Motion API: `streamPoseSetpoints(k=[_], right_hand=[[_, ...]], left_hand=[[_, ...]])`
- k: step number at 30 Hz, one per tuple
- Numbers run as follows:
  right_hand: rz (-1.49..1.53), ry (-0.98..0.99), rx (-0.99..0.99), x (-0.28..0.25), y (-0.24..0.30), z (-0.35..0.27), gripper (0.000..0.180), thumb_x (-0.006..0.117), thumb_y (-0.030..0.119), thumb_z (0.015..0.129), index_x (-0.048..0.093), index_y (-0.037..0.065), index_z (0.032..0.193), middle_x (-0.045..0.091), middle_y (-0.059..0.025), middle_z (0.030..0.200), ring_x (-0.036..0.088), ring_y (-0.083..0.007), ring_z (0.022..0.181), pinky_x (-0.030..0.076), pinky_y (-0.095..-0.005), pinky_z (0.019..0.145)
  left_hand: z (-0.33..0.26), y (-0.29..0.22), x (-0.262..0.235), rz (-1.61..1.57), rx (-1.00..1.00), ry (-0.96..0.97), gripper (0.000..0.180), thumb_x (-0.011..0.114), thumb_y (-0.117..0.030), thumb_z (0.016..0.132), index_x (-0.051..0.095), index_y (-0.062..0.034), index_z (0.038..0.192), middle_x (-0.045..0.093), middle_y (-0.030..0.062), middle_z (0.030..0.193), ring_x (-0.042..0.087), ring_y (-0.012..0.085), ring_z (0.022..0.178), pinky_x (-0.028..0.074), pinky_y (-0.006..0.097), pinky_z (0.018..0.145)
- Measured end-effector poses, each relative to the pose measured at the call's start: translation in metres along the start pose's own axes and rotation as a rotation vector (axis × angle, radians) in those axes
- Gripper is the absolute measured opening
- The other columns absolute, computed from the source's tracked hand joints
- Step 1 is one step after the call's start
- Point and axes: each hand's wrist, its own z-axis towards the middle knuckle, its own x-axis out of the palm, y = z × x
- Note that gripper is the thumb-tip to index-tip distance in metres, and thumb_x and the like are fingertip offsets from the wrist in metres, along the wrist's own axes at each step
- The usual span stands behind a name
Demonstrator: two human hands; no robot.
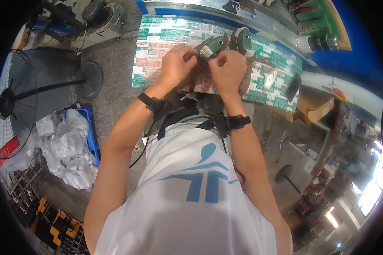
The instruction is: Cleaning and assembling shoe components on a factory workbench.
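The worktable [157, 51] fills the upper middle of the frame, its top covered in green, red and white printed sheets. At far left stands a floor fan [15, 104], and below it, lower left, a blue crate [90, 127] heaped with clear plastic bags.

Over the table's near edge, at upper centre, sits a pair of shoes [232, 42] with green insoles — the one on the left tilted, the one on the right more upright. Both hands meet just below them. The left hand [178, 63] is clenched, fingertips pinching something brown and thin at the shoe's front; the right hand [229, 70] is closed likewise beside it. What they pinch is too small to name — probably a lace or strap.

The step looks like fastening or threading at the shoe. Next would call for a steady, even pull from both hands.
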Motion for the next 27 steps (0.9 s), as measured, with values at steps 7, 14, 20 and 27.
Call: streamPoseSetpoints(k=[7,14,20,27], right_hand=[[0.009,-0.108,-0.287,-0.011,0.013,0.01,0.015,0.083,0.018,0.081,0.074,0.011,0.09,0.071,-0.0061,0.112,0.061,-0.0345,0.118,0.042,-0.0512,0.103],[0.127,-0.016,-0.176,-0.004,0.002,0.003,0.011,0.081,0.017,0.09,0.075,0.009,0.095,0.072,-0.0069,0.114,0.061,-0.0335,0.118,0.042,-0.0495,0.103],[0.19,-0.009,-0.125,-0.011,0.013,-0.004,0.014,0.081,0.018,0.09,0.074,0.008,0.098,0.069,-0.0105,0.123,0.061,-0.0356,0.119,0.043,-0.0505,0.102],[0.059,0.072,-0.245,-0.002,0.007,-0.002,0.022,0.081,0.015,0.09,0.074,0.01,0.11,0.068,-0.0118,0.127,0.06,-0.035,0.123,0.044,-0.0497,0.1]], left_hand=[[0.003,-0.005,0.0,-0.157,-0.058,0.088,0.016,0.077,-0.004,0.091,0.078,-0.0028,0.107,0.073,0.0088,0.097,0.07,0.02,0.086,0.057,0.034,0.078],[0.0,0.007,-0.011,-0.144,-0.011,0.152,0.017,0.076,-0.005,0.091,0.075,-0.0033,0.108,0.072,0.0089,0.098,0.07,0.0215,0.089,0.055,0.034,0.078],[0.015,-0.014,-0.021,0.105,0.084,0.291,0.022,0.076,-0.007,0.09,0.072,-0.0039,0.111,0.07,0.0099,0.091,0.068,0.0223,0.085,0.054,0.034,0.076],[0.027,-0.006,-0.035,-0.009,0.028,0.494,0.028,0.079,-0.012,0.085,0.069,-0.0042,0.109,0.07,0.0113,0.092,0.068,0.0261,0.083,0.054,0.039,0.076]])
